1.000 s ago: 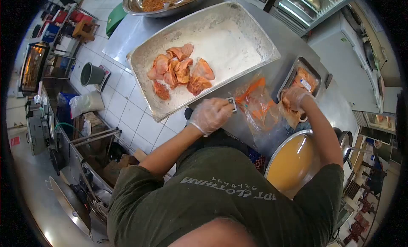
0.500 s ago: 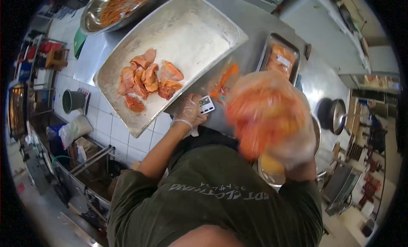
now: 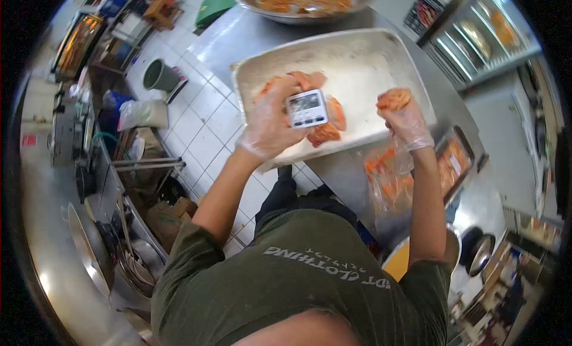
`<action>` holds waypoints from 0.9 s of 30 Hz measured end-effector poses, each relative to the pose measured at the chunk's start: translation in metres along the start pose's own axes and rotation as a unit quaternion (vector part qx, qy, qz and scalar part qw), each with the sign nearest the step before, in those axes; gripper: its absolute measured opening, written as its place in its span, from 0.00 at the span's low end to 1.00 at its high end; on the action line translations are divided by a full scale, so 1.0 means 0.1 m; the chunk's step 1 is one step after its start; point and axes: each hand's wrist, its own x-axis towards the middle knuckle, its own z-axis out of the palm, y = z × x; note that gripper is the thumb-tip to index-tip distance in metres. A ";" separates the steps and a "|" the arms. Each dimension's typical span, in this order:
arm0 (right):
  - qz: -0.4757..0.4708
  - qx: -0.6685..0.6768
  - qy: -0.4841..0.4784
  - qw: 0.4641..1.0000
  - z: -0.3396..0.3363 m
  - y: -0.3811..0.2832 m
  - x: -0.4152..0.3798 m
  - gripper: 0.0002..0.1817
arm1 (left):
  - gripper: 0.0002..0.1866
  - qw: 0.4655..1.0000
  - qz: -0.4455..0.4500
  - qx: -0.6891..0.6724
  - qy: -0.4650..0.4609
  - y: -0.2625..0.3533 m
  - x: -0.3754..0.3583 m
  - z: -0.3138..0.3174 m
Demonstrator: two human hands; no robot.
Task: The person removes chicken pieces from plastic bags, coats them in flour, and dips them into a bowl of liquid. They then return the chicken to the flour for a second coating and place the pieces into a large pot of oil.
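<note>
My left hand (image 3: 268, 122), in a clear plastic glove, grips a small white digital device (image 3: 307, 108) with its screen facing up, in front of the near left part of a large metal tray (image 3: 381, 39). Orange-pink raw meat pieces (image 3: 335, 112) lie in the tray, partly hidden behind that hand and the device. My right hand (image 3: 410, 122), gloved too, is closed on a meat piece (image 3: 394, 99) over the tray's right side. Below it, a clear plastic bag (image 3: 387, 185) with orange contents rests on the metal table.
A steel bowl (image 3: 310, 15) with orange-brown residue stands beyond the tray. To the right is a smaller tray (image 3: 468, 162) of packed meat. Near my right elbow sits a round container (image 3: 398, 264) with yellow contents. A grey bucket (image 3: 161, 75) stands at the left.
My left hand has lifted the device from beside the tray. My right hand has let go of the bag of meat, now on the table, and holds one piece over the tray. The view has turned.
</note>
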 end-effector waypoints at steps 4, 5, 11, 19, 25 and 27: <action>-0.075 -0.192 0.032 0.978 0.42 0.01 0.13 0.24 | 0.36 0.980 0.035 0.180 -0.082 -0.31 0.49 -0.16; -0.146 -0.256 0.091 0.951 0.51 0.22 0.20 0.27 | 0.36 0.979 0.055 0.167 -0.099 -0.40 0.56 -0.16; -0.238 -0.336 0.089 0.907 1.31 -0.59 -0.23 0.32 | 0.09 0.929 0.192 0.255 -0.186 -0.18 1.03 -0.38; -0.180 -0.407 0.247 0.861 1.68 -0.45 -0.21 0.29 | 0.13 0.888 0.284 0.255 -0.258 -0.62 1.30 -0.45; -0.072 -0.421 0.200 0.882 1.93 -0.62 -0.27 0.23 | 0.23 0.901 0.280 0.204 -0.263 -0.65 1.28 -0.49; 0.008 -0.401 0.173 0.900 1.78 -0.53 -0.36 0.29 | 0.29 0.909 0.287 0.233 -0.193 -0.83 1.40 -0.63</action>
